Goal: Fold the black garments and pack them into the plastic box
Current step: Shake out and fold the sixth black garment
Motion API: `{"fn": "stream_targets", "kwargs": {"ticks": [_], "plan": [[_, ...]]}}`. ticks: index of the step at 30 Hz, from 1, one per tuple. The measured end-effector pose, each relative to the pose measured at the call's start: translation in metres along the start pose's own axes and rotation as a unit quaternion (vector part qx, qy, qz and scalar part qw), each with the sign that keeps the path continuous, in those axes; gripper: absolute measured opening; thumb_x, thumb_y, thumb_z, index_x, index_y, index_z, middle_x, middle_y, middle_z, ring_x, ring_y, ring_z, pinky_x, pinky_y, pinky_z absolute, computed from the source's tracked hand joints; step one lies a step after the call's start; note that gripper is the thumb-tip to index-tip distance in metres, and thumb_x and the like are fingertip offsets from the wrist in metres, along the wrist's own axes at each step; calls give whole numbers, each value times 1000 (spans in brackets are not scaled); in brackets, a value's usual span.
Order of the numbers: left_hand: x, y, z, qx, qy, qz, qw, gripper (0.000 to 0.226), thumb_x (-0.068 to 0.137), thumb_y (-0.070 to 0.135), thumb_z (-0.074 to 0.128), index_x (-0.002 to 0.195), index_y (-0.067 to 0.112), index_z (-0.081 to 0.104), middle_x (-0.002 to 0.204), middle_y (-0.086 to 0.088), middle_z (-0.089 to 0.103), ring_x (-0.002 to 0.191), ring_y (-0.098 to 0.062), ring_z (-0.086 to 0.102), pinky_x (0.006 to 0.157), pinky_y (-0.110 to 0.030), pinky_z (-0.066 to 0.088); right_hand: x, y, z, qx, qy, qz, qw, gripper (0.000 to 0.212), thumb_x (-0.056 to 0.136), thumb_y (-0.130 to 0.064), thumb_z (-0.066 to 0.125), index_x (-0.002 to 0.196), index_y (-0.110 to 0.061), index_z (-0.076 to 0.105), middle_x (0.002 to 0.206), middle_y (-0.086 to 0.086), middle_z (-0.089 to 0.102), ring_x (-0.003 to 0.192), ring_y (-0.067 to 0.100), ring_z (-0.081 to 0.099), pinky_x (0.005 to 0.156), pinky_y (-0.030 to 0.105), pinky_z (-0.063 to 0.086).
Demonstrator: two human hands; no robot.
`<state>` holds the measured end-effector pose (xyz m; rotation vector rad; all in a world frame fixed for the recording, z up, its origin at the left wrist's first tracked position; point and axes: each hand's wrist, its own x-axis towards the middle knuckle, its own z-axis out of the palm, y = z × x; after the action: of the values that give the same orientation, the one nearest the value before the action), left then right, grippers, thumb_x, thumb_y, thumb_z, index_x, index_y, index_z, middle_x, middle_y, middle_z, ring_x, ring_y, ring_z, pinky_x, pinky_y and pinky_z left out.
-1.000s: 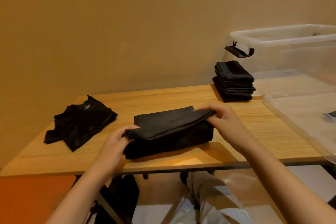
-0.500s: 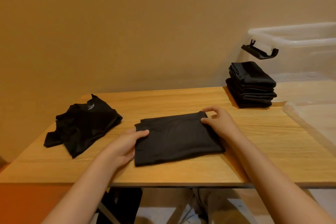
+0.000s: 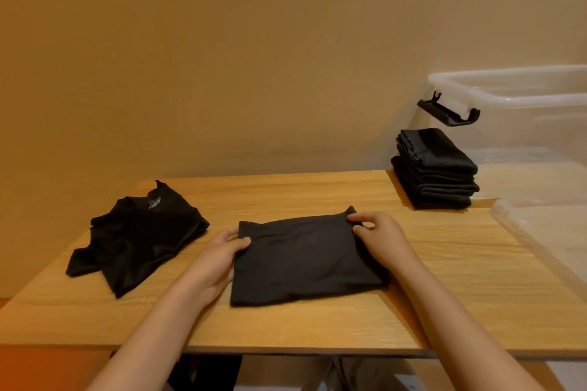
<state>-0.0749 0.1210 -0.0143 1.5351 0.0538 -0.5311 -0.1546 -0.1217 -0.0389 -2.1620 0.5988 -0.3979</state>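
A folded black garment (image 3: 305, 259) lies flat in the middle of the wooden table (image 3: 444, 279). My left hand (image 3: 219, 255) pinches its far left corner, thumb on top. My right hand (image 3: 379, 238) pinches its far right corner, which stands up a little. A loose, unfolded black T-shirt (image 3: 136, 238) lies to the left. A stack of several folded black garments (image 3: 436, 168) stands at the back right of the table. The clear plastic box (image 3: 521, 98) is behind the stack at the right, with a black latch handle (image 3: 449, 111) sticking out.
A clear plastic lid (image 3: 546, 232) lies at the table's right edge, partly out of view. A plain wall runs close behind the table. Below the front edge I see dark cloth and my legs.
One second ago my hands held the garment's top layer lifted mid-fold; now it lies flat and both hands pinch its far corners. The view has shifted left.
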Motion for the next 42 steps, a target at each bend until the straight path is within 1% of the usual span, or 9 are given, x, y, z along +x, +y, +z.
{"fn": "stream_targets", "kwargs": {"ticks": [7,10,14,19,24,30,33,38,42], "plan": [[-13,-18,0,112,110,174,972,53,99,17,52,146,32,33,146,-2,45,119,-10,51,84,-22,48,-18,-1,-1,-100,113,-86,985,41,95,-19,56,135,-18,53,143,0,48,130,14,42,101,25,37],[-36,-28,10,333,100,312,884,55,100,27,49,150,32,28,155,14,27,140,-3,25,114,-28,26,-39,-20,0,-142,114,-190,965,44,97,-24,52,140,-20,48,151,-4,38,143,11,23,116,28,15],[-43,-47,34,588,-24,326,740,63,99,52,32,153,38,1,157,22,-13,144,3,-15,121,-26,-3,-59,-27,28,-254,-45,-244,935,54,102,-42,31,153,-25,19,162,-7,8,147,8,-9,116,29,-9],[-36,-56,25,684,-61,278,671,88,73,78,2,151,39,-8,158,15,-19,142,1,-22,117,-25,-12,-57,-7,24,-339,-158,-175,911,72,90,-66,4,153,-33,-2,161,-10,-6,146,6,-13,118,33,-9],[-42,-54,25,694,-67,276,662,93,67,76,-6,151,38,-11,157,14,-22,143,-1,-23,119,-28,-11,-64,-6,20,-328,-149,-189,913,99,62,-68,-18,153,-34,0,161,-10,-4,146,5,-12,118,31,-9],[-49,-58,24,696,-78,261,665,95,67,79,-1,152,37,-12,156,14,-25,143,-3,-25,118,-28,-13,-65,-4,18,-325,-156,-199,911,97,64,-70,-15,153,-34,2,161,-10,-3,147,5,-10,117,30,-9],[-53,-58,27,693,-93,250,670,97,65,80,0,152,37,-9,154,16,-23,144,-4,-23,119,-30,-11,-55,-1,12,-312,-178,-212,909,70,90,-67,10,153,-35,9,162,-11,3,147,3,-6,118,30,-6],[-37,-18,19,585,-161,231,761,51,98,53,31,148,41,28,159,18,15,147,-1,5,122,-35,6,-61,-10,9,-300,-121,-226,919,63,98,-58,23,153,-28,18,162,-9,8,147,3,-5,119,32,-8],[14,16,18,589,-101,267,756,42,103,28,43,144,28,41,155,5,34,144,-13,26,119,-36,20,-102,-39,46,-270,-139,-288,908,82,86,-68,13,152,-22,25,161,-5,14,148,8,-1,119,35,-8]]}}
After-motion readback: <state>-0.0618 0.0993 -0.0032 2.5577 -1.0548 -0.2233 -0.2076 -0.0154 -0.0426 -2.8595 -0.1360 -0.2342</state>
